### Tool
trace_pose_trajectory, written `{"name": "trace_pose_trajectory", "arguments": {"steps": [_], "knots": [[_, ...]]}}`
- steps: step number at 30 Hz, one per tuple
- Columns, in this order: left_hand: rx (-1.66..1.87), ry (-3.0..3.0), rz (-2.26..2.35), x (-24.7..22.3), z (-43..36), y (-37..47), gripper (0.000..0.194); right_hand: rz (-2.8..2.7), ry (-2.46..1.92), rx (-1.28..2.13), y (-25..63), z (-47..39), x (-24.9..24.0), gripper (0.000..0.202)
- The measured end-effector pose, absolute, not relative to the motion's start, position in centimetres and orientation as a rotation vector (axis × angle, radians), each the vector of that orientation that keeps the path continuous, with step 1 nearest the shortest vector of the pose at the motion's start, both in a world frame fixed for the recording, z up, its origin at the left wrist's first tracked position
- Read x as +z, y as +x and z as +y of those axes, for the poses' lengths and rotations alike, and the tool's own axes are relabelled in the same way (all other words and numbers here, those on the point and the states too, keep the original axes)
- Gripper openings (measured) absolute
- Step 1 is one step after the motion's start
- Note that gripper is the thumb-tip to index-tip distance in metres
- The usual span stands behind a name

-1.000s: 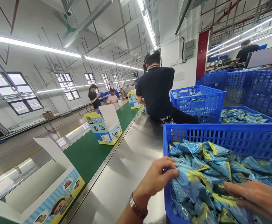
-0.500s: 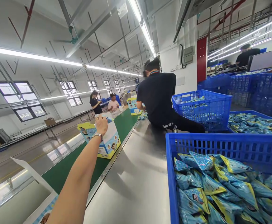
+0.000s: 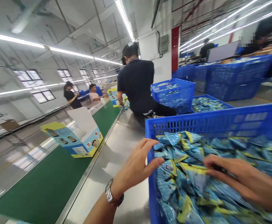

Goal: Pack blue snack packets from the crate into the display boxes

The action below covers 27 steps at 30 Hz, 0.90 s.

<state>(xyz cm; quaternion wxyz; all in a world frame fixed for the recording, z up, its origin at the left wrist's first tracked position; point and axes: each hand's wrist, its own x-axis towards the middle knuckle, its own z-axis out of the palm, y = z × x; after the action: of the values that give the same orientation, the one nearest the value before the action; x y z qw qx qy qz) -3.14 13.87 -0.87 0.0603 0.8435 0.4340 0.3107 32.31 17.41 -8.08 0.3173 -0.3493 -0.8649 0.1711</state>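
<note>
A blue plastic crate (image 3: 220, 117) at the right is heaped with blue-and-yellow foil packets (image 3: 170, 186). My right hand (image 3: 240, 179) reaches into it from the right side, its thumb and fingers closed on the yellow edge of one packet (image 3: 196, 177). Over the crate's near-left rim is my left hand (image 3: 138, 163), thumb and fingers apart, holding nothing. A metal-band watch circles that wrist. Left of the hands, an open printed cardboard box (image 3: 73, 144) stands on the green conveyor belt (image 3: 47, 177), its white flap raised.
A steel ledge (image 3: 126, 202) runs between belt and crate. Ahead, a co-worker in dark clothes (image 3: 137, 87) leans toward another printed box (image 3: 113, 96) on the belt. More blue crates (image 3: 173, 96) stand beyond. Other people are farther back.
My left hand has let go of the box on the belt and moved right to the crate. My right hand has come into view among the packets. The view has turned right.
</note>
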Motion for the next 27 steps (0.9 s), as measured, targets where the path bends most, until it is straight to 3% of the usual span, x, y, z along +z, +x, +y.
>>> {"name": "trace_pose_trajectory", "arguments": {"steps": [3,8,16,22,27], "knots": [[0.826,2.542,1.044,-0.7,11.2,0.4,0.051,-2.287,-0.780,0.452,31.4,16.2,-6.0,0.043],[0.660,2.564,1.098,-1.4,10.2,2.5,0.015,-2.292,-0.607,0.341,30.3,14.9,-5.5,0.025],[0.657,2.413,1.242,-3.8,9.3,2.3,0.010,-2.377,-0.830,0.694,29.6,14.1,-4.7,0.034],[1.289,2.070,1.327,-3.8,6.4,-1.1,0.016,-2.497,-0.953,0.958,29.2,15.0,-5.9,0.037],[1.537,1.634,0.846,-4.0,5.3,-3.4,0.046,-2.641,-1.127,0.986,29.1,16.2,-8.7,0.026]]}}
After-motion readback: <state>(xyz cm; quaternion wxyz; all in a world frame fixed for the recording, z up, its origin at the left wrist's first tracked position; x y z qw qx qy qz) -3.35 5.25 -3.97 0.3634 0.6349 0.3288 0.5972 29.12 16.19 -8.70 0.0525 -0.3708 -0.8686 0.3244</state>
